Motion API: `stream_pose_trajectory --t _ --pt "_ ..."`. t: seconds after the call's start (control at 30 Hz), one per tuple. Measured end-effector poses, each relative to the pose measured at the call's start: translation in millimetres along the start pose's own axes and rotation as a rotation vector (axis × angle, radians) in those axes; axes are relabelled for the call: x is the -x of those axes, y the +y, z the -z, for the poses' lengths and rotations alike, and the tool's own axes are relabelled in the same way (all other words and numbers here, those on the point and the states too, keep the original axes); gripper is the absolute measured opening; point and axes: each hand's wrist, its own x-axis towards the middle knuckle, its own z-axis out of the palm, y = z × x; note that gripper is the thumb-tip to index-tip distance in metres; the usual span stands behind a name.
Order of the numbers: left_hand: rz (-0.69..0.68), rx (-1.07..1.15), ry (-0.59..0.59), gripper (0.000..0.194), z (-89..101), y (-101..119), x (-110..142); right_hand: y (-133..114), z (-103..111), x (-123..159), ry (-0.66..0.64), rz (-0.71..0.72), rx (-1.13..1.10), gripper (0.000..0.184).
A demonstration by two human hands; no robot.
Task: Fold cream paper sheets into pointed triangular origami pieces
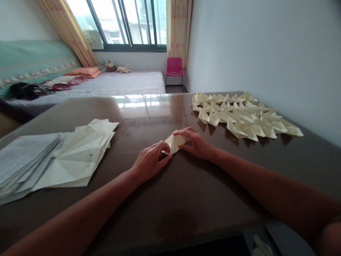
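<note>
A small folded piece of cream paper (174, 143) rests on the brown table between my two hands. My left hand (151, 159) has its bent fingers and thumb closed on the paper's left side. From the other side, my right hand (196, 143) grips it, fingers at the top edge and thumb lower down at the right corner. Creases run across the paper, and its edges are partly covered by my fingers. Beyond my right hand lie rows of folded paper boats (245, 115) in the same cream colour.
Creased cream sheets (77, 154) and a stack of printed paper (25, 158) lie on the left of the glossy table (149, 199). A white wall (261, 53) runs along the right. Behind the table are a bed (138, 80) and a pink chair (174, 67).
</note>
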Motion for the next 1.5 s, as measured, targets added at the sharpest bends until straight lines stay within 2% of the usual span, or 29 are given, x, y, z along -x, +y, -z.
stream_pose_trajectory --t 0.07,0.13,0.27,0.37,0.43,0.5,0.57,0.7,0.83,0.93,1.0,1.07,1.17,1.23,1.37,1.5 --pt "-0.023 0.02 0.038 0.014 0.5 0 0 -4 1 -1 0.039 0.015 0.027 0.058" --pt "0.008 0.128 0.134 0.016 2.1 0 -1 -6 2 -2 0.111 0.005 0.034 0.058" --pt "0.113 0.493 0.349 0.031 8.3 2 -6 -8 4 -3 0.283 -0.172 -0.113 0.054" --pt "0.145 0.712 0.397 0.038 10.3 5 -9 -9 4 -3 0.204 -0.318 -0.386 0.065" --pt "0.15 0.731 0.386 0.036 9.3 5 -10 -11 3 -2 0.105 -0.394 -0.539 0.07" --pt "0.134 0.636 0.326 0.029 8.1 2 -8 -12 2 -2 0.069 -0.458 -0.619 0.069" --pt "0.073 0.401 0.258 0.024 7.9 -3 -6 -13 2 -3 0.079 -0.519 -0.686 0.067" --pt "-0.194 -0.173 0.251 0.028 10.3 -14 -4 -9 1 -3 0.029 -0.572 -0.802 0.06" --pt "-0.46 -0.377 0.239 0.021 12.0 -13 -3 -1 1 -1 -0.118 -0.483 -0.663 0.051" --pt "-0.575 -0.41 0.096 0.019 11.9 -8 -1 4 7 1 -0.188 -0.431 -0.354 0.044" --pt "-0.571 -0.427 0.0 0.022 11.5 -6 0 3 15 2 -0.171 -0.367 -0.131 0.039" --pt "-0.531 -0.42 -0.028 0.024 10.5 -6 2 -3 24 3 -0.152 -0.237 0.005 0.037" --pt "-0.471 -0.377 -0.005 0.025 8.2 -6 3 -18 33 3 -0.274 0.0 0.02 0.051" --pt "-0.429 -0.364 0.004 0.025 7.1 -4 3 -27 32 3 -0.359 0.089 0.034 0.056" --pt "-0.392 -0.343 -0.051 0.025 11.5 -1 3 -30 26 6 -0.43 0.143 0.105 0.019" --pt "-0.394 -0.333 -0.172 0.028 24.5 -3 3 -22 25 7 -0.467 0.148 0.026 0.017"
